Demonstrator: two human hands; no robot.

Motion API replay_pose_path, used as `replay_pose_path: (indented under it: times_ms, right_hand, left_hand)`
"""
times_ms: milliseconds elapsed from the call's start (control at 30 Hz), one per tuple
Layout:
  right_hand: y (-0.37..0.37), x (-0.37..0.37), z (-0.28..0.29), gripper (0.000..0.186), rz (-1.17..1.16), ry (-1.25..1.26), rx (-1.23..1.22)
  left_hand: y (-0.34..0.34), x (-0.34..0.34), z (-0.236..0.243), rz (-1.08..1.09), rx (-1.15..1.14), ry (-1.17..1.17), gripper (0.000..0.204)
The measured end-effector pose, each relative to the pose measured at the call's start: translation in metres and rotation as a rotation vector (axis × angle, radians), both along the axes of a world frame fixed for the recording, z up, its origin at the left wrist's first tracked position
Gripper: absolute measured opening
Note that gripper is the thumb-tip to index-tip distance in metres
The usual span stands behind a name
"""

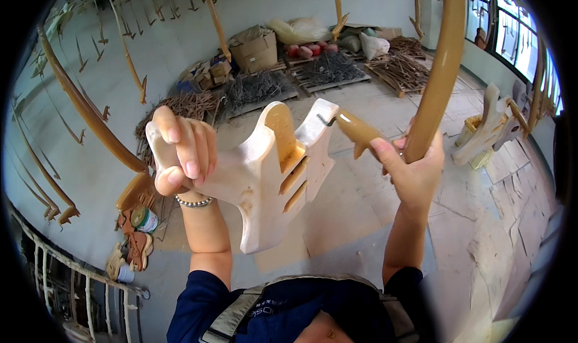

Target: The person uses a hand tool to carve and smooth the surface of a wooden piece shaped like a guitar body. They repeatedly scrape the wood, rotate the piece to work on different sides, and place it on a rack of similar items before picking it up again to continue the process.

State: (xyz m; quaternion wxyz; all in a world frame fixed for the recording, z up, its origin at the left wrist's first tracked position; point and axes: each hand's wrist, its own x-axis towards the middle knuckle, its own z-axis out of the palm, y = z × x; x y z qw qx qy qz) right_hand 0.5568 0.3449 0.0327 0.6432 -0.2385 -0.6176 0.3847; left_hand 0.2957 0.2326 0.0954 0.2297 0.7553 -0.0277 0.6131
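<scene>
My left hand (183, 147) is closed around the narrow end of a pale, unpainted carved piece (232, 177) with slots and a tan-coated hollow. The piece is tilted in front of my chest. A small dark hook-like bit (326, 121) shows at its far right tip. My right hand (418, 171) grips a long, curved, glossy tan piece (444, 60) near its lower end. That piece rises past the top of the view. Its pointed end (358, 129) reaches left, close to the pale piece's tip; whether they touch, I cannot tell.
Long glossy tan pieces (90, 108) hang at the left. Farther back stand a cardboard box (256, 51) and pallets with dark metal bundles (334, 69). Another pale piece (481, 138) hangs at the right by a yellow bin (472, 126). A railing (78, 265), shoes (139, 249) and a can (144, 219) are lower left.
</scene>
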Motion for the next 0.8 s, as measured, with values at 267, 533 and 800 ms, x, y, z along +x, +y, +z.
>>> replay_pose_path:
  times_ms: [267,533,800]
  right_hand:
    - [-0.015,0.015,0.007,0.058,-0.07,-0.028,0.031]
    - [-0.013,0.066,0.017,0.052,-0.189,-0.078,0.063]
    - [-0.012,0.11,0.029,0.046,-0.345,-0.153,0.091]
  left_hand:
    - [0.019,0.036,0.031,-0.182,0.058,0.16,0.039]
    - [0.042,0.082,0.037,-0.267,0.062,0.24,0.035]
    - [0.071,0.131,0.05,-0.386,-0.035,0.343,0.034]
